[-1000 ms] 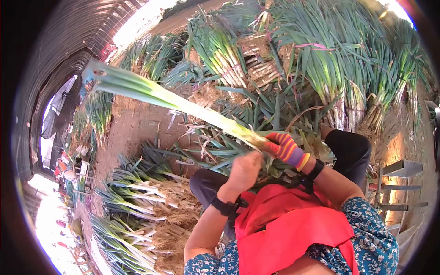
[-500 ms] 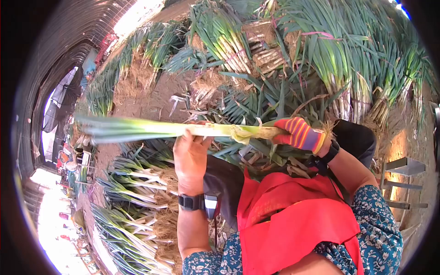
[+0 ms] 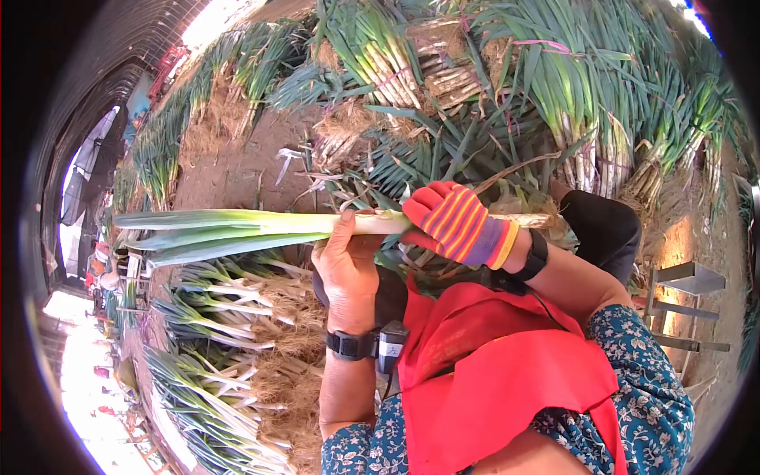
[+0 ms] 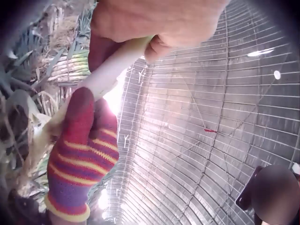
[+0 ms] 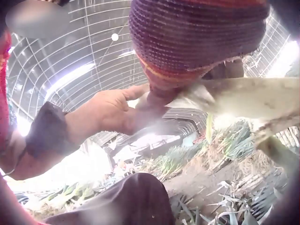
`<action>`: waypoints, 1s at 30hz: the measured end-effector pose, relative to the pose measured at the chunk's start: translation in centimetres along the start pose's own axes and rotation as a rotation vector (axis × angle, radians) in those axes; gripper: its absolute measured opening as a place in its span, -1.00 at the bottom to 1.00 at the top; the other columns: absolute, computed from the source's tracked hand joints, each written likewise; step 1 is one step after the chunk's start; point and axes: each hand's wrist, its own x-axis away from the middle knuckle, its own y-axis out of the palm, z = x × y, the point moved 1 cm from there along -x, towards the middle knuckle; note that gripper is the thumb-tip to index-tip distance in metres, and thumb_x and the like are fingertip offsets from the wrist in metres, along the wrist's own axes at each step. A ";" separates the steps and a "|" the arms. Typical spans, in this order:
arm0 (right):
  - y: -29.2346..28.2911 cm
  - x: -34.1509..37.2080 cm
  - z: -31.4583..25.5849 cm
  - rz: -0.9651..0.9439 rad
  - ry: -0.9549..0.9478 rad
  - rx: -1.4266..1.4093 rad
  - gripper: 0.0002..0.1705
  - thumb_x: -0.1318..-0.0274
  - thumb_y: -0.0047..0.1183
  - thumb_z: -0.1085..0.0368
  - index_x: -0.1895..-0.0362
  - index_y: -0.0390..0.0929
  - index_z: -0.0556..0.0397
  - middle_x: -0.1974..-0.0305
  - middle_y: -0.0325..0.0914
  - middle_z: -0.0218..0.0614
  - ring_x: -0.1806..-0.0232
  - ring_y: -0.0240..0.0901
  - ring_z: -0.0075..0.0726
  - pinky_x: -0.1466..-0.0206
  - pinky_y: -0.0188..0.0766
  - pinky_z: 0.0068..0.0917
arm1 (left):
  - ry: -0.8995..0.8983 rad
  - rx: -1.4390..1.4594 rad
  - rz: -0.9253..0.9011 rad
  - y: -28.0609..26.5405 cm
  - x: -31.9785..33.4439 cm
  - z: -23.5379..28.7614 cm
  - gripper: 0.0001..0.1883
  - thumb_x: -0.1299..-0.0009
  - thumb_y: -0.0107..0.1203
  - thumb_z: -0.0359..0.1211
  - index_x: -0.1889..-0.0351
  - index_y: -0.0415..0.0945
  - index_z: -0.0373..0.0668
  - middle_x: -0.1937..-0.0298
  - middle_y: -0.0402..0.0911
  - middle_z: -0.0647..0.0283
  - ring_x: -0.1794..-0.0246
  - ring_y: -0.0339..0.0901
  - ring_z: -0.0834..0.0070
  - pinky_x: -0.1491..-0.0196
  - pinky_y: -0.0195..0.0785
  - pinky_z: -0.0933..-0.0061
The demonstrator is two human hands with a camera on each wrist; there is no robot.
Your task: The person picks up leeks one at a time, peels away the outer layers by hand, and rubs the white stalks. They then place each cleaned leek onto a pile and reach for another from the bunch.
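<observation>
A long green onion (image 3: pixel 285 226) lies nearly level across the front of the body, green leaves to the left and root end to the right. My bare left hand (image 3: pixel 348 273) grips its pale stalk, thumb on the near side. Close beside it, my right hand (image 3: pixel 459 226), in a striped glove, pinches the white part with thumb and fingers. In the left wrist view, the white stalk (image 4: pixel 110 65) runs between both hands. A loose, peeling outer layer (image 5: pixel 276 150) hangs from the stalk past the glove in the right wrist view.
Pulled green onions (image 3: pixel 214 396) with bushy roots lie in piles at the left. Tied bundles (image 3: pixel 570 111) stand at the back. Stripped leaves (image 3: pixel 404 162) litter the ground ahead. A metal stand (image 3: pixel 689 277) is on the right; a red apron (image 3: pixel 507 372) covers the lap.
The green onion has swung from a slant to nearly level. My left hand moved left onto its stalk; my gloved right hand slid left from the root end towards it.
</observation>
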 end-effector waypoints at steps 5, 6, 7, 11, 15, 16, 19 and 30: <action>0.5 0.7 0.6 -0.101 0.028 -0.081 -0.77 0.15 0.17 0.26 0.40 0.42 0.04 0.55 0.35 -0.27 0.52 0.35 -0.07 0.53 0.24 -0.25 | -0.100 0.108 0.017 0.3 0.7 -0.6 -0.80 -0.35 0.03 -0.35 0.23 0.46 -0.33 0.22 0.57 0.03 0.19 0.55 0.26 0.15 0.48 0.22; 0.6 0.9 0.5 -0.107 0.030 -0.085 -0.77 0.15 0.17 0.26 0.40 0.42 0.04 0.55 0.35 -0.27 0.52 0.35 -0.07 0.53 0.24 -0.25 | -0.103 0.085 -0.023 0.4 0.9 -0.6 -0.80 -0.35 0.02 -0.36 0.22 0.46 -0.34 0.21 0.57 0.01 0.18 0.55 0.26 0.13 0.47 0.22; 0.5 1.0 0.3 -0.088 0.049 -0.079 -0.77 0.15 0.17 0.26 0.41 0.42 0.04 0.55 0.34 -0.27 0.51 0.35 -0.08 0.53 0.23 -0.26 | -0.109 0.086 -0.020 0.3 0.9 -0.9 -0.80 -0.35 0.02 -0.36 0.22 0.46 -0.34 0.21 0.57 0.01 0.18 0.55 0.26 0.13 0.47 0.22; 1.2 2.1 1.9 0.003 0.148 -0.119 -0.83 0.13 0.13 0.27 0.53 0.39 0.02 0.59 0.37 -0.23 0.52 0.39 -0.04 0.54 0.25 -0.19 | -0.088 0.037 -0.085 0.4 0.9 -1.9 -0.76 -0.37 -0.01 -0.32 0.17 0.46 -0.32 0.14 0.55 -0.03 0.07 0.52 0.21 0.02 0.42 0.16; 2.2 4.2 5.2 -0.124 0.562 0.022 -0.84 0.10 0.05 0.18 0.59 0.44 -0.06 0.59 0.49 -0.19 0.52 0.47 -0.01 0.48 0.37 -0.14 | -0.006 0.000 -0.156 0.5 1.2 -2.0 -0.78 -0.36 0.02 -0.34 0.14 0.46 -0.29 0.11 0.55 -0.05 -0.02 0.49 0.14 -0.06 0.38 0.10; 2.5 5.1 6.2 -0.176 0.613 0.143 -0.82 0.09 0.03 0.15 0.59 0.45 -0.07 0.58 0.50 -0.19 0.51 0.47 0.00 0.47 0.38 -0.14 | -0.010 -0.003 -0.158 0.6 1.4 -1.9 -0.78 -0.36 0.02 -0.34 0.14 0.46 -0.29 0.11 0.55 -0.05 -0.02 0.49 0.14 -0.06 0.38 0.10; 3.0 9.2 10.0 -0.328 0.755 0.287 -0.78 0.05 -0.03 0.12 0.55 0.49 -0.03 0.54 0.54 -0.17 0.47 0.50 0.02 0.44 0.40 -0.12 | 0.044 0.017 -0.179 0.4 1.8 -1.1 -0.81 -0.32 0.06 -0.40 0.14 0.46 -0.27 0.12 0.55 -0.04 -0.03 0.48 0.10 -0.07 0.38 0.06; -1.1 14.8 13.8 -0.300 0.622 0.320 -0.51 -0.06 0.03 -0.04 0.15 0.44 0.14 0.26 0.56 -0.14 0.18 0.50 -0.05 0.15 0.43 -0.31 | 0.061 0.116 -0.326 -1.9 -0.8 3.4 -0.79 -0.31 0.10 -0.35 0.14 0.48 -0.23 0.10 0.55 0.00 -0.05 0.45 0.09 -0.14 0.30 -0.05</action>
